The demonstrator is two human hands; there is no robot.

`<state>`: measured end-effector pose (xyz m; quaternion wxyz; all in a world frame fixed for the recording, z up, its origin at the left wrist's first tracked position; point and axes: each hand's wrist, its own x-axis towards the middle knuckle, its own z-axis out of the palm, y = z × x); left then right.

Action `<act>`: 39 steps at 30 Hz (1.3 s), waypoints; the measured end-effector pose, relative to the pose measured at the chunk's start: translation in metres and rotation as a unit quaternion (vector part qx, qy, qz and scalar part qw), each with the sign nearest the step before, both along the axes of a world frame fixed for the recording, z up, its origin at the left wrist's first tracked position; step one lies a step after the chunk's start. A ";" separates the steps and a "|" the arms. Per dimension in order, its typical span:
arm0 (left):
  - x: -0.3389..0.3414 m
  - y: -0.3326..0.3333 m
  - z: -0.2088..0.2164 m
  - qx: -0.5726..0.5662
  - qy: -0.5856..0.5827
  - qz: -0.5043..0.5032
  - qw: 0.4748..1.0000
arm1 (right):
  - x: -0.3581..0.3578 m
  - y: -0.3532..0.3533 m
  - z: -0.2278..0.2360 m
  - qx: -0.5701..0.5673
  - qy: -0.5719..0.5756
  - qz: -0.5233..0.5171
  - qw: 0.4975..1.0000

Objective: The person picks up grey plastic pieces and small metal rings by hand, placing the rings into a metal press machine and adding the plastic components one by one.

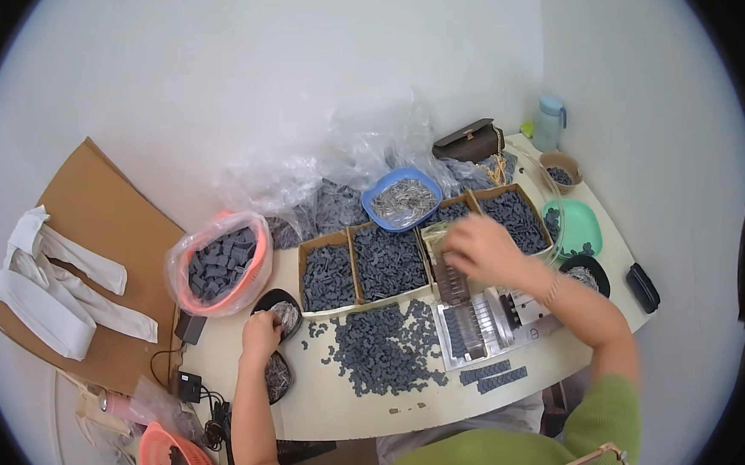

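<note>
My left hand (261, 337) is at the rim of a black double dish (288, 384) of thin metal pins. Its curled fingertips reach in among the pins of the upper bowl, and what they pinch is too small to make out. Over the far end of a metal jig (476, 324) with a clear slotted block, my right hand (484, 249) is bent down with its fingers drawn together. Whatever it holds is hidden. Close by the jig lies a loose heap of small dark grey plastic pieces (382, 348). Joined grey strips (500, 379) rest at the jig's near side.
Cardboard boxes (329, 277) of grey pieces line the back, with a blue bowl (401, 198) of pins behind. A pink basket (221, 266) stands left; a green tray (579, 228), a black pin dish (586, 275) and a black case (642, 287) sit right. Cables (218, 419) hang at the left edge.
</note>
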<state>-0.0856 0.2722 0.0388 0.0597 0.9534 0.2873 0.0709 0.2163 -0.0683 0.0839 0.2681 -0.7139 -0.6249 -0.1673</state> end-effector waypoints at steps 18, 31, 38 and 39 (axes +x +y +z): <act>0.004 -0.002 0.007 -0.105 -0.177 0.063 0.977 | 0.090 0.130 -0.015 -0.217 0.110 -0.116 0.963; 0.110 -0.250 -0.029 -0.265 -0.254 -0.305 0.879 | 0.083 0.129 -0.019 -0.198 0.064 -0.157 0.965; 0.115 -0.262 -0.033 -0.111 -0.253 -0.304 0.912 | 0.071 0.137 -0.015 -0.206 0.051 -0.169 0.962; 0.114 -0.262 -0.032 -0.097 -0.252 -0.307 0.912 | 0.071 0.138 -0.014 -0.199 0.051 -0.170 0.964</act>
